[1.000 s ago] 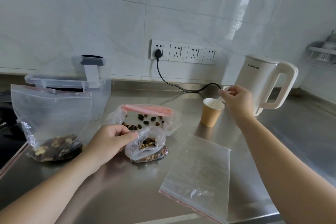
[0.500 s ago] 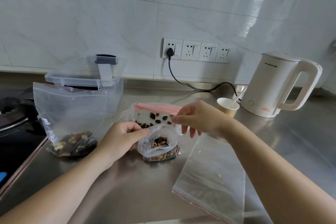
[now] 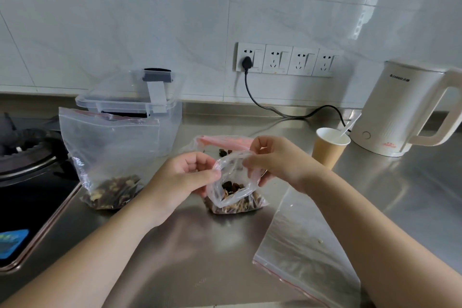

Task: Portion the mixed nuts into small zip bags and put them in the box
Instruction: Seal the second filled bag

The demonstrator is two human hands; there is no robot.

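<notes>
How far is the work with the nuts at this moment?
Done: one small zip bag already has nuts inside. In hand: the left hand and right hand pinch its mouth, which is not yet sealed. Left: seal it and put it in the clear box, whose lid is on. The large bag has nuts remaining, and an empty zip bag lies flat nearby.

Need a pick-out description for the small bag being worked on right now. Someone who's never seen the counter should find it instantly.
Start at the white kettle at the right of the steel counter and go left past the paper cup to the counter's middle. There the left hand and right hand pinch the open mouth of a small zip bag with nuts in its bottom. It is the only bag being held.
</notes>
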